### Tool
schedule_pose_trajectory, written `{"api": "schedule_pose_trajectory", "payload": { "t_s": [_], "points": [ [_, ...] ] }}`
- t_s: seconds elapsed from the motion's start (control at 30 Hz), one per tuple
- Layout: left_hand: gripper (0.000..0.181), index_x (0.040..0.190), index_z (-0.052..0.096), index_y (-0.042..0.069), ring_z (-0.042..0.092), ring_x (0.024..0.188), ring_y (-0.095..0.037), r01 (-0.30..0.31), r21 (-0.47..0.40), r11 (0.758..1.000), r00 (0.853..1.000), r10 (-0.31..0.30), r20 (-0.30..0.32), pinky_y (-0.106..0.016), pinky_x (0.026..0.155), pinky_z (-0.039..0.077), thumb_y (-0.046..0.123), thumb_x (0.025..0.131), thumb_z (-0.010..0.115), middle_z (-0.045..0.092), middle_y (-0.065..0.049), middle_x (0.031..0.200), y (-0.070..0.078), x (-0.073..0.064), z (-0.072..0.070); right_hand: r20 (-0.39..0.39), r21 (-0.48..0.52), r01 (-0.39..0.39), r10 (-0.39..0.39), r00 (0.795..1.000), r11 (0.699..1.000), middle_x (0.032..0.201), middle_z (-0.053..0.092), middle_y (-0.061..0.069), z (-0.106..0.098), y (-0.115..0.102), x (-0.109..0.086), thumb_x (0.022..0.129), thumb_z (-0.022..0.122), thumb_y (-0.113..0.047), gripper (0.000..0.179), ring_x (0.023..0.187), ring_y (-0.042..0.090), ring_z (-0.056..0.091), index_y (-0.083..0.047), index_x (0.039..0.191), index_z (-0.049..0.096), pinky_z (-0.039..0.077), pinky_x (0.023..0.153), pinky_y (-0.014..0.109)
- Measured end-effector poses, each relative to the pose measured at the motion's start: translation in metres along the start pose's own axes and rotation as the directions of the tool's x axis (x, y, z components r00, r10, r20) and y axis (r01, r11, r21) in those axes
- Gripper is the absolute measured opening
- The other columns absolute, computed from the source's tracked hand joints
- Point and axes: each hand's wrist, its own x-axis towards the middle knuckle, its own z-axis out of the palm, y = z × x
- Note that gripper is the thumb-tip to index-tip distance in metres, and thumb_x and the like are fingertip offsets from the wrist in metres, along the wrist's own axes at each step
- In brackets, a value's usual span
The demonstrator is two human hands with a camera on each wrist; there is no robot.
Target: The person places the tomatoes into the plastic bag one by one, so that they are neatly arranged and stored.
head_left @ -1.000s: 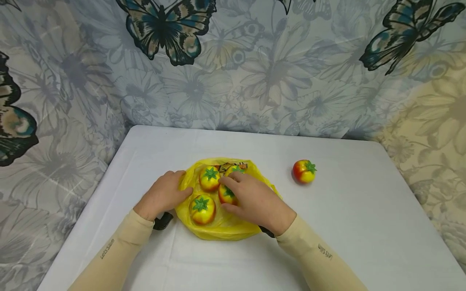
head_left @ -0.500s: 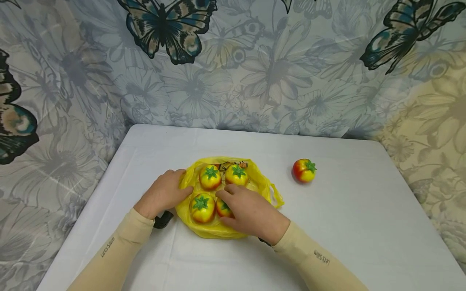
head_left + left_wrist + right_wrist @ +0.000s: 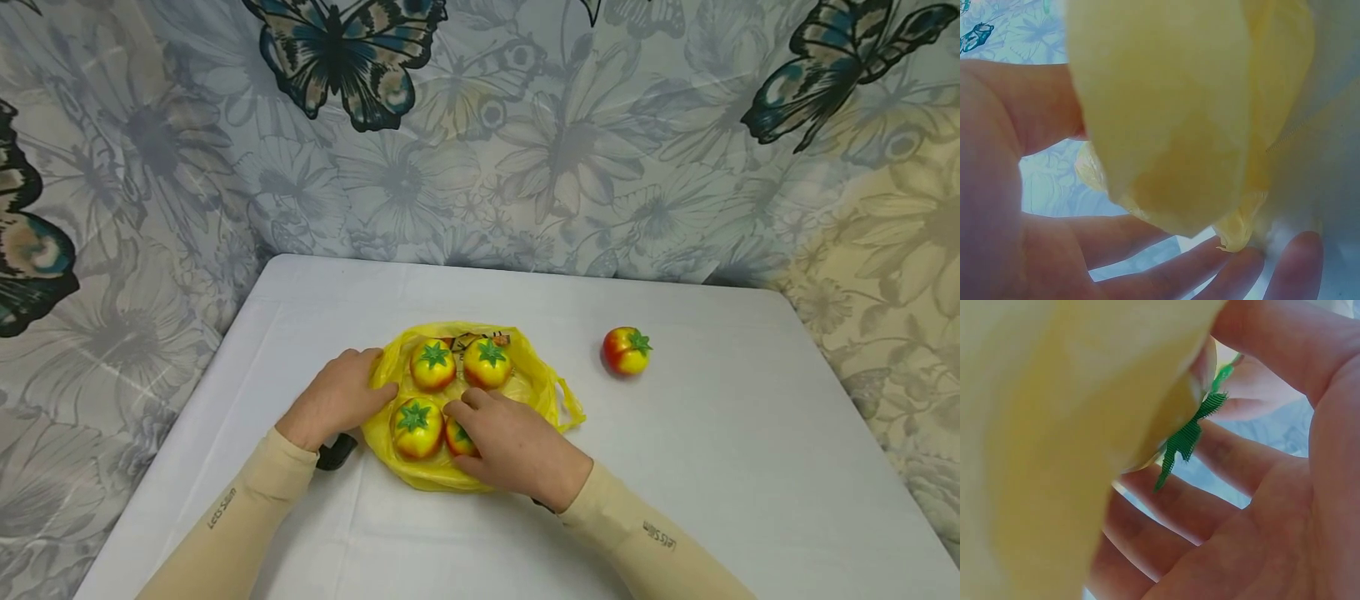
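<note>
A yellow plastic bag lies spread open on the white table, with several red-and-yellow toy tomatoes with green leaf tops inside it. My left hand holds the bag's left rim, thumb on the inner side; in the left wrist view the bag's film hangs between thumb and fingers. Over the bag's near right part, my right hand grips a toy tomato beside the near left tomato. Its green leaf top shows in the right wrist view, where bag film covers much of the fruit.
Another toy tomato lies alone on the table, right of the bag. Two tomatoes sit at the bag's far side, the left one and the right one. A patterned butterfly cloth hangs behind the table.
My right hand has drawn its tomato toward the near side of the bag, uncovering the far right tomato and the bag's right handle. The left hand stays at the rim.
</note>
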Motion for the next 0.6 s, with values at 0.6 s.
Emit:
{"api": "schedule_pose_trajectory", "payload": {
  "t_s": [0.6],
  "points": [
    [0.065, 0.157, 0.051, -0.003, 0.062, 0.106, -0.031, 0.026, 0.001, 1.000, 0.999, -0.026, 0.018, -0.051, 0.097, 0.055, 0.035, 0.105, 0.063, 0.064, -0.026, 0.134, 0.0042, -0.0019, 0.0002, 0.003, 0.012, 0.008, -0.008, 1.000, 1.000, 0.130, 0.067, 0.008, 0.0021, 0.0040, -0.0026, 0.098, 0.080, -0.039, 0.055, 0.102, 0.019, 0.068, -0.011, 0.144, 0.066, 0.062, 0.096, 0.037]
  ]
}}
